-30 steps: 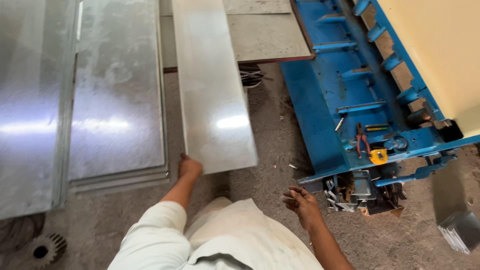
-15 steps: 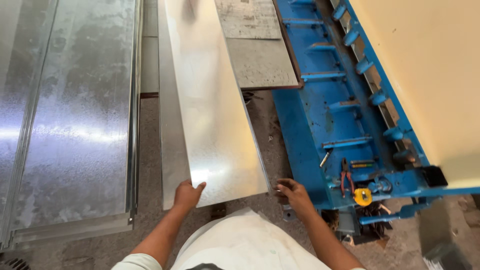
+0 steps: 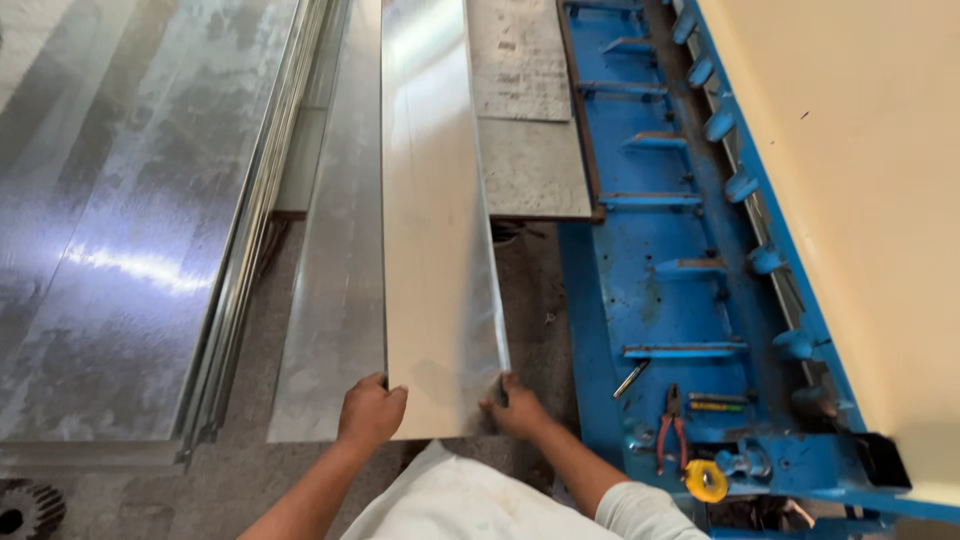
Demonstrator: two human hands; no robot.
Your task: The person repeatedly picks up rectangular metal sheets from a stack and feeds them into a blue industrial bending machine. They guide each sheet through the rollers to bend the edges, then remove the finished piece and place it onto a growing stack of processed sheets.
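Both hands on the near end of a long galvanized sheet strip [image 3: 435, 230]. Left hand [image 3: 370, 412] is clenched over the near left corner, fingers wrapped on top of the edge. Right hand [image 3: 515, 405] grips the near right corner w/ fingers curled round the edge. The strip runs straight away from the person, its near end held up off the floor; can't tell what the far end rests on.

Right under/beside it on the left lies another flat metal sheet [image 3: 335, 300] on the concrete floor [image 3: 530, 290], and further left a big stack of sheets [image 3: 130, 220].

On the right, close by, is the blue machine bed [image 3: 660, 260] w/ a row of knobs, plus red-handled pliers [image 3: 670, 425] and a yellow tape measure [image 3: 706, 480] sitting on it. A dark gear [image 3: 25, 508] sits bottom left on the floor.
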